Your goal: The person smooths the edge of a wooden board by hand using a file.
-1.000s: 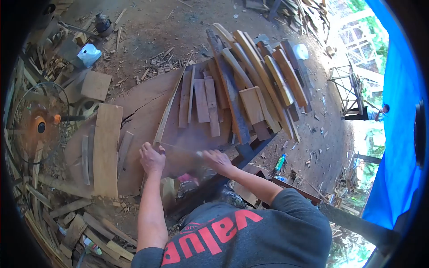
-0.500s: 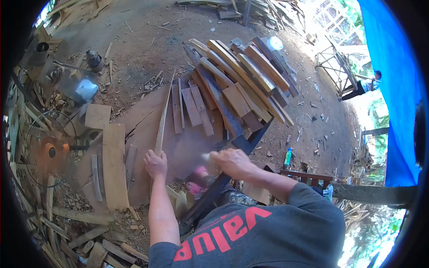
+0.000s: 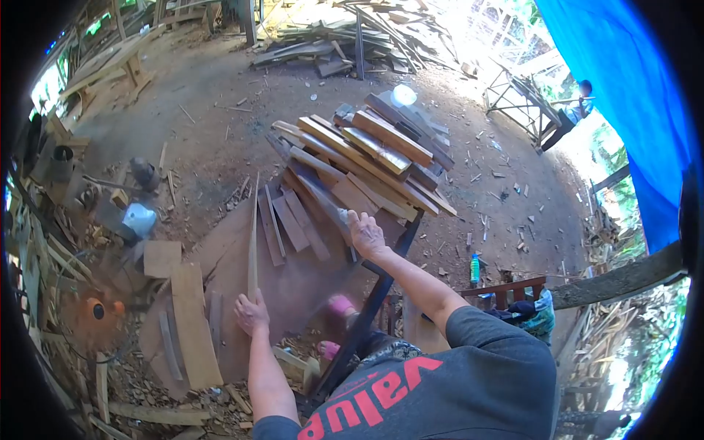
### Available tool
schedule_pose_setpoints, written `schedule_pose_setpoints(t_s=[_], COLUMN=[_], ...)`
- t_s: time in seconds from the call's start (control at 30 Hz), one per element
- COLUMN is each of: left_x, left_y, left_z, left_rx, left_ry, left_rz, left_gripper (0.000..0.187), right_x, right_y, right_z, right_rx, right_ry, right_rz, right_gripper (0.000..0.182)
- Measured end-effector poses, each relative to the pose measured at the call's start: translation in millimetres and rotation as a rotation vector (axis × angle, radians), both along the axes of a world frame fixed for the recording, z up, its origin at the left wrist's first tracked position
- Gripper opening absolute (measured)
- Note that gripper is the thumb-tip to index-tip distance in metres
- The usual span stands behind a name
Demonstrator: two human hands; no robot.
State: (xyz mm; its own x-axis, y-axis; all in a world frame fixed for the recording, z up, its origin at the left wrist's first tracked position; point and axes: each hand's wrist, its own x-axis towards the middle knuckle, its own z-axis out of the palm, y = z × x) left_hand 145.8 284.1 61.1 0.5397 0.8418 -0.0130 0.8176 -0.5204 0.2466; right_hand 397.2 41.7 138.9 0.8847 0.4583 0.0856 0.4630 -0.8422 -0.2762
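My left hand (image 3: 252,313) is closed on the near end of a long thin wooden strip (image 3: 254,242), which points away from me over the brown work surface (image 3: 293,286). My right hand (image 3: 366,233) is closed round a small pale object (image 3: 344,215), too small to name, beside the stacked boards. Several planks (image 3: 367,158) lie piled on the far side of the surface, with shorter boards (image 3: 293,220) between the pile and the strip. A wide flat board (image 3: 193,323) rests to the left of my left hand.
An orange-centred fan (image 3: 98,309) stands at the left. Scrap wood (image 3: 337,44) is heaped at the back. A green bottle (image 3: 475,269) stands on the ground at the right. A person (image 3: 576,114) is far off by a blue tarp (image 3: 623,95).
My right hand has moved forward, away from my body, toward the plank pile. My left hand still holds the strip. The view has shifted, so more of the background shows.
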Motion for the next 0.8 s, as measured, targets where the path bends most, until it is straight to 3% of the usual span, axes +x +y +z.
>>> schedule_pose_setpoints(t_s=[0.1, 0.2, 0.3, 0.4, 0.57, 0.7, 0.77, 0.8], left_x=[1.4, 3.3, 3.1, 7.1, 16.1, 15.3, 14.2, 15.6], left_y=[-0.4, -1.8, -0.4, -4.5, -6.8, -1.0, -1.5, -1.7], left_z=[-4.9, -4.1, -9.8, -8.1, 0.9, -10.4, -9.4, -6.7], left_rx=[-0.014, -0.003, 0.022, 0.022, 0.004, -0.061, -0.115, -0.138], left_ry=[-0.005, -0.006, -0.005, 0.008, 0.097, 0.133, 0.145, 0.156], left_rz=[0.016, 0.034, 0.019, 0.04, 0.047, 0.067, 0.103, 0.123], left_gripper=[0.05, 0.048, 0.045, 0.043, 0.042, 0.044, 0.047, 0.048], right_x=[13.4, 19.0, 63.9, 148.6, 313.0, 363.7, 380.4, 379.5], right_y=[-4.9, -15.4, -41.9, -77.3, -126.8, -127.8, -127.8, -125.3], right_z=[-16.5, 5.4, 37.3, 71.7, 46.0, 30.7, 23.8, 18.1], right_rx=[-0.177, -0.095, 0.061, 0.15, 0.168, -0.008, -0.042, -0.048], right_ry=[-0.048, 0.036, -0.222, -0.47, -0.157, 0.007, 0.321, 0.334], right_rz=[0.045, 0.088, 0.109, -0.04, -0.415, -0.446, -0.43, -0.42], right_gripper=[0.033, 0.033, 0.032, 0.022, 0.034, 0.045, 0.059, 0.059])
